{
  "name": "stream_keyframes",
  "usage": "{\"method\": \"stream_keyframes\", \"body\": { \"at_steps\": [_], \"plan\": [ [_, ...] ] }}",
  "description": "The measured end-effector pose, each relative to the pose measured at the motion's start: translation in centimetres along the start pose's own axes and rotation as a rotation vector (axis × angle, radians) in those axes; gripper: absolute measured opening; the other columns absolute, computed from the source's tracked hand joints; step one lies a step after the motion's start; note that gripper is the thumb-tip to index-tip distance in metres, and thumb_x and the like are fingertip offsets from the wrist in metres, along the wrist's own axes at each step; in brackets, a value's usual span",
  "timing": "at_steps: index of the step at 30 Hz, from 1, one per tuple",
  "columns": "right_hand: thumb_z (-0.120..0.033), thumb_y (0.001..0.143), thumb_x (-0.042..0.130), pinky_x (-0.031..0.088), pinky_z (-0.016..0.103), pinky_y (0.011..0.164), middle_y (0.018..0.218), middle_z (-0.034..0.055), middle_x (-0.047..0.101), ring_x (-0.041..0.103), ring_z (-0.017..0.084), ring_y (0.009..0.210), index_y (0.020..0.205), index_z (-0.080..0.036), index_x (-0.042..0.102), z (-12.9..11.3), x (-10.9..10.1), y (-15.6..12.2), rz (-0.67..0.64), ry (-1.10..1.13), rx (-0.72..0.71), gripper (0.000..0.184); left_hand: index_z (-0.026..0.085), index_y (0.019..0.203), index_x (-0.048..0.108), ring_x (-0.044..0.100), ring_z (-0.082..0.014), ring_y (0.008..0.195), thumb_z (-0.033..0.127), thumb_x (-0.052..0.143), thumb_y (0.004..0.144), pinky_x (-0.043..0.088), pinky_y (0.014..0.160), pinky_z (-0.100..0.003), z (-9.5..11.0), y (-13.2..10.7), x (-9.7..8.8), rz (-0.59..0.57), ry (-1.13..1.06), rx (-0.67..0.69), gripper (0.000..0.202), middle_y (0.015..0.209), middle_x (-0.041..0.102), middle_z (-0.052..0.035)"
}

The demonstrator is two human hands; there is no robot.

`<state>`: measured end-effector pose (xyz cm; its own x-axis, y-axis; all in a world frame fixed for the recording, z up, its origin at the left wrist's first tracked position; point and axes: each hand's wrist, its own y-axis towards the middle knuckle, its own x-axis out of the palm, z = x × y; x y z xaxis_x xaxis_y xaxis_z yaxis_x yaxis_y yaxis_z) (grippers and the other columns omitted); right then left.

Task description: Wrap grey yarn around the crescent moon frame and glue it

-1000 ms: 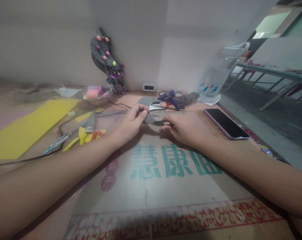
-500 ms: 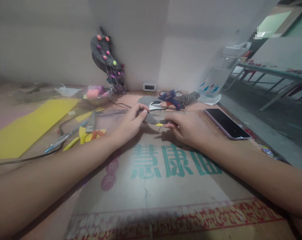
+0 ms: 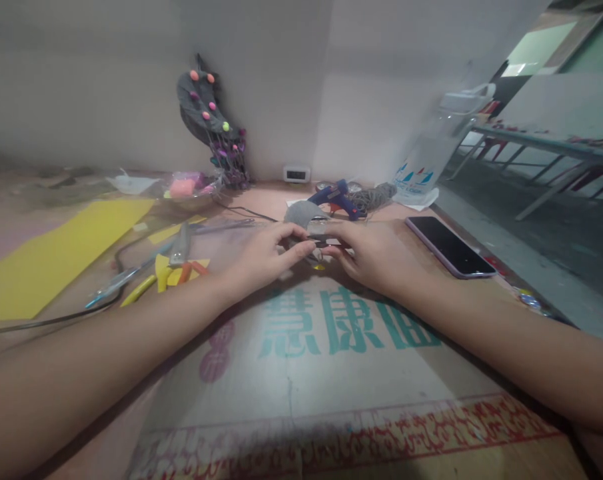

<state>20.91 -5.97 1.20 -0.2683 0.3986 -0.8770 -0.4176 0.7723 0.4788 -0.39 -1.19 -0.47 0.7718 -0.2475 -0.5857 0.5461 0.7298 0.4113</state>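
Grey felt piece (image 3: 301,215), top edge already cut round, is pinched by the left hand (image 3: 266,257); the right hand (image 3: 376,253) pinches perhaps small snips (image 3: 326,243).

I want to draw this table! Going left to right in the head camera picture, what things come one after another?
First the yellow sheet → left hand → right hand → phone.
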Motion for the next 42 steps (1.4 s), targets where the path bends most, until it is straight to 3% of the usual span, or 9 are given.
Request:
{"method": "stream_keyframes", "body": {
  "at_steps": [4, 9, 16, 19, 21, 27, 30, 35, 42],
  "plan": [
    [-0.03, 0.096, 0.058, 0.047, 0.031, 0.077, 0.105, 0.0101, 0.076, 0.069, 0.023, 0.093, 0.116, -0.017, 0.069, 0.0, 0.1, 0.0, -0.004, -0.025, 0.011, 0.026, 0.019, 0.079, 0.062, 0.058, -0.0169, 0.078, 0.037, 0.054, 0.094, 0.042, 0.072, -0.028, 0.2, -0.1, 0.1, 0.005, 0.064, 0.023, 0.024, 0.082, 0.064, -0.0013],
    [-0.03, 0.096, 0.057, 0.047, 0.031, 0.076, 0.101, 0.0098, 0.075, 0.069, 0.022, 0.088, 0.115, -0.018, 0.068, 0.3, 0.3, -0.2, 0.023, 0.019, 0.045, 0.025, 0.02, 0.078, 0.059, 0.056, -0.0173, 0.078, 0.034, 0.05, 0.096, 0.042, 0.072, -0.028, 0.0, 0.0, -0.1, 0.046, 0.016, 0.005, 0.025, 0.079, 0.062, -0.0008],
    [-0.045, 0.089, 0.063, 0.048, 0.03, 0.068, 0.094, 0.007, 0.071, 0.064, 0.02, 0.076, 0.108, -0.018, 0.06, 1.5, 1.6, -0.3, 0.201, 0.311, 0.228, 0.033, 0.021, 0.082, 0.058, 0.054, -0.018, 0.084, 0.035, 0.043, 0.1, 0.041, 0.079, -0.029, -1.4, 0.6, -0.4, 0.219, -0.059, -0.081, 0.028, 0.083, 0.06, -0.0009],
    [-0.039, 0.091, 0.061, 0.045, 0.028, 0.063, 0.081, 0.0036, 0.07, 0.06, 0.016, 0.065, 0.095, -0.019, 0.065, 1.3, 1.7, -0.1, 0.154, 0.336, 0.268, 0.021, 0.021, 0.085, 0.059, 0.052, -0.0172, 0.081, 0.034, 0.044, 0.1, 0.04, 0.076, -0.028, -1.6, 0.6, -0.4, 0.232, -0.073, -0.074, 0.025, 0.082, 0.057, -0.0006],
    [-0.034, 0.093, 0.058, 0.045, 0.027, 0.063, 0.079, 0.0036, 0.071, 0.059, 0.015, 0.063, 0.097, -0.019, 0.07, 1.0, 1.6, 0.0, 0.087, 0.335, 0.259, 0.019, 0.02, 0.086, 0.06, 0.052, -0.017, 0.08, 0.034, 0.045, 0.1, 0.04, 0.076, -0.027, -1.6, 0.6, -0.4, 0.229, -0.081, -0.067, 0.024, 0.081, 0.056, -0.0005],
    [-0.034, 0.097, 0.052, 0.052, 0.031, 0.076, 0.114, 0.0095, 0.073, 0.067, 0.018, 0.085, 0.127, -0.018, 0.065, 0.9, 2.1, 0.0, -0.03, 0.539, 0.162, 0.037, 0.021, 0.09, 0.06, 0.054, -0.0183, 0.085, 0.037, 0.046, 0.1, 0.041, 0.079, -0.028, -1.4, 0.5, -0.3, 0.203, -0.078, -0.026, 0.024, 0.084, 0.058, -0.0018],
    [-0.032, 0.098, 0.049, 0.053, 0.034, 0.083, 0.114, 0.0098, 0.073, 0.068, 0.021, 0.097, 0.117, -0.018, 0.069, 1.1, 2.5, 0.1, -0.027, 0.552, 0.144, 0.031, 0.021, 0.089, 0.06, 0.054, -0.0184, 0.086, 0.037, 0.045, 0.1, 0.042, 0.08, -0.028, -1.2, 0.5, -0.3, 0.187, -0.093, -0.011, 0.025, 0.085, 0.059, -0.0021],
    [-0.027, 0.094, 0.051, 0.051, 0.03, 0.075, 0.091, 0.0058, 0.074, 0.067, 0.019, 0.083, 0.097, -0.017, 0.07, 1.3, 2.9, 0.1, -0.049, 0.517, 0.165, 0.021, 0.02, 0.089, 0.06, 0.054, -0.0178, 0.083, 0.037, 0.044, 0.101, 0.041, 0.079, -0.028, -1.2, 0.4, -0.2, 0.154, -0.093, -0.006, 0.026, 0.084, 0.059, -0.0016],
    [-0.024, 0.092, 0.05, 0.047, 0.027, 0.071, 0.085, 0.0038, 0.07, 0.063, 0.018, 0.078, 0.088, -0.018, 0.064, 1.3, 2.7, 0.2, -0.035, 0.487, 0.146, 0.015, 0.021, 0.087, 0.059, 0.054, -0.0174, 0.083, 0.038, 0.044, 0.101, 0.042, 0.078, -0.028, -1.5, 0.6, -0.3, 0.152, -0.116, -0.004, 0.027, 0.082, 0.057, -0.0013]
  ]
}}
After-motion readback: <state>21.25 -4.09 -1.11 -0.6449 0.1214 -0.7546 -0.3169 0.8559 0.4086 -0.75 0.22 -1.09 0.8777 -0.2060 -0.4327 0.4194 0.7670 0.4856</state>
